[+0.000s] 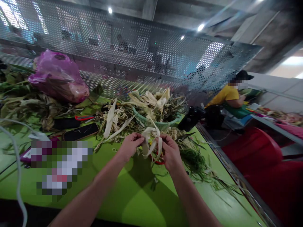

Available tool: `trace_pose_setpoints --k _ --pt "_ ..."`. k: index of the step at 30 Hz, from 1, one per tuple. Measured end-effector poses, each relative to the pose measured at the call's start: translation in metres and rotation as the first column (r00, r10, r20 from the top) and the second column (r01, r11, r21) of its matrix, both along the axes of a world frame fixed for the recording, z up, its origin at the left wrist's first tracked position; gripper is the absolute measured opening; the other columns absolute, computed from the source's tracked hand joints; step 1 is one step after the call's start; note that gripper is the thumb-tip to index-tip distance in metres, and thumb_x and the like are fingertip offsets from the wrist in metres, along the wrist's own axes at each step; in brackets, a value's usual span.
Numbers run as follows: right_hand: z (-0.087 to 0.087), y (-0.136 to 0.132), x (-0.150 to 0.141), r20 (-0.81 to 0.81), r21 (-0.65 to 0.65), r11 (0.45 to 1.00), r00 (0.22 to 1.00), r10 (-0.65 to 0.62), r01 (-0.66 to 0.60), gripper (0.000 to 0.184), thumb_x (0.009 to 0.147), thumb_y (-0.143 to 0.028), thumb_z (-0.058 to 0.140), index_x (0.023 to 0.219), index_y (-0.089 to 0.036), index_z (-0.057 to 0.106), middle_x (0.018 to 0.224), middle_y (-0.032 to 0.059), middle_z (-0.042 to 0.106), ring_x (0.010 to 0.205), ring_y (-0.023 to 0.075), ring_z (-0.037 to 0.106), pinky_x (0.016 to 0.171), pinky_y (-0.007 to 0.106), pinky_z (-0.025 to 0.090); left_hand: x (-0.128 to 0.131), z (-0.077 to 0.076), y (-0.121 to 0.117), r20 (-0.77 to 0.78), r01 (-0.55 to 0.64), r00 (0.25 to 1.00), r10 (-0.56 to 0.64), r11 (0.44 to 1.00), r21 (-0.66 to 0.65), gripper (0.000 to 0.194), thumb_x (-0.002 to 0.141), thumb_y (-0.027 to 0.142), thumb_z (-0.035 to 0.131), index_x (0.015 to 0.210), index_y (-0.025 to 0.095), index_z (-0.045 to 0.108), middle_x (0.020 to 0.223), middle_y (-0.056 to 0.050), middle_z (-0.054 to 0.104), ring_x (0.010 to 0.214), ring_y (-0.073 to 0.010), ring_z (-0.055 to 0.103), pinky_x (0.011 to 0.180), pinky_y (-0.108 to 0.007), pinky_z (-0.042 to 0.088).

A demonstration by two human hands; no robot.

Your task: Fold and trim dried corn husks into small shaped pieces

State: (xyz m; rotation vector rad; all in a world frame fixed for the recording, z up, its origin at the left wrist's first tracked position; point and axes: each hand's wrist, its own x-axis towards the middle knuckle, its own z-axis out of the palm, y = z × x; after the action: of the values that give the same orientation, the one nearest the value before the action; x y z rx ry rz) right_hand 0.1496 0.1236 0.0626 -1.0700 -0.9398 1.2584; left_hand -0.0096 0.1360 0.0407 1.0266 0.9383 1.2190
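Both my hands are raised over a green table (132, 195) and pinch pale dried husk strips (151, 140) between them. My left hand (129, 145) grips one end of the strips with closed fingers. My right hand (170, 151) is closed on the other side, strips looping down from it. Something red (159, 162) shows just below my right hand. Just beyond lies a heap of dried husks and leaves (123, 119) around a teal basket (163, 123).
A dark phone (80, 131) and a red-handled tool (84, 118) lie to the left, near a purple plastic bag (58, 77). A perforated metal screen (142, 56) backs the table. A person in a yellow shirt (228, 96) sits at the right, beyond red chairs (255, 151).
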Motion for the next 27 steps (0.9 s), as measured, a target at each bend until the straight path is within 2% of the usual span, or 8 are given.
trace_pose_setpoints --k 4,8,12,16,19,24,27 --pt "0.006 0.0 0.005 -0.102 0.015 1.0 0.995 0.009 -0.008 0.027 0.062 -0.027 0.078 0.083 -0.021 0.061 0.063 -0.0047 0.059 0.047 0.0072 0.05 0.043 0.018 0.041 -0.001 0.002 0.0 0.02 -0.038 0.999 0.039 0.999 -0.025 0.017 0.068 0.027 0.067 0.078 0.014 0.061 0.075 -0.001 0.06 0.069 -0.0115 0.053 0.071 -0.025 0.043" --pt "0.01 -0.003 0.005 -0.135 -0.016 0.999 0.99 0.03 -0.033 0.027 0.059 -0.025 0.08 0.079 -0.021 0.061 0.064 -0.0046 0.059 0.046 0.0071 0.05 0.044 0.019 0.043 -0.001 0.007 -0.004 0.046 -0.029 0.998 0.031 0.998 -0.053 0.015 0.072 0.027 0.063 0.081 0.016 0.059 0.077 -0.002 0.06 0.071 -0.0124 0.056 0.07 -0.026 0.044" --pt "0.009 -0.007 -0.001 -0.045 -0.056 0.991 0.992 0.117 -0.12 0.027 0.061 -0.029 0.079 0.076 -0.02 0.059 0.058 -0.0043 0.056 0.041 0.0074 0.044 0.039 0.02 0.037 0.002 0.005 -0.004 0.047 -0.023 0.999 0.025 0.998 -0.054 0.018 0.071 0.028 0.064 0.082 0.016 0.058 0.078 -0.002 0.06 0.07 -0.0121 0.055 0.067 -0.026 0.044" --pt "0.001 -0.007 -0.007 0.155 -0.028 0.982 0.97 0.189 -0.186 0.024 0.062 -0.033 0.077 0.074 -0.019 0.061 0.064 -0.001 0.061 0.05 0.0111 0.05 0.047 0.023 0.041 0.007 -0.001 -0.001 0.032 -0.034 0.999 0.035 0.999 -0.021 0.018 0.065 0.027 0.068 0.073 0.015 0.056 0.068 0.0 0.055 0.063 -0.0102 0.05 0.061 -0.023 0.042" --pt "-0.005 -0.005 -0.009 0.285 0.012 0.987 0.947 0.148 -0.158 0.024 0.061 -0.032 0.077 0.073 -0.018 0.062 0.066 -0.0005 0.061 0.056 0.0128 0.052 0.052 0.024 0.041 0.009 0.001 -0.003 0.04 -0.035 0.999 0.035 0.999 -0.005 0.015 0.064 0.023 0.069 0.069 0.015 0.057 0.067 0.0 0.056 0.064 -0.0101 0.05 0.064 -0.023 0.042" --pt "-0.007 -0.002 -0.009 0.295 0.001 0.996 0.952 0.081 -0.085 0.031 0.059 -0.033 0.079 0.075 -0.019 0.056 0.058 -0.0036 0.055 0.05 0.0124 0.047 0.047 0.024 0.037 0.008 0.016 -0.01 0.08 0.109 0.991 -0.109 0.994 0.006 0.01 0.07 0.021 0.062 0.077 0.015 0.064 0.077 -0.005 0.063 0.072 -0.0133 0.057 0.072 -0.026 0.044" --pt "-0.004 -0.002 -0.009 0.296 0.029 0.998 0.954 0.051 -0.062 0.037 0.055 -0.03 0.081 0.079 -0.019 0.056 0.069 -0.0004 0.062 0.058 0.0147 0.053 0.052 0.026 0.041 0.008 0.02 -0.012 0.062 0.163 0.984 -0.165 0.986 0.039 0.024 0.063 0.012 0.062 0.087 0.015 0.068 0.086 -0.006 0.067 0.082 -0.0166 0.059 0.079 -0.028 0.045"
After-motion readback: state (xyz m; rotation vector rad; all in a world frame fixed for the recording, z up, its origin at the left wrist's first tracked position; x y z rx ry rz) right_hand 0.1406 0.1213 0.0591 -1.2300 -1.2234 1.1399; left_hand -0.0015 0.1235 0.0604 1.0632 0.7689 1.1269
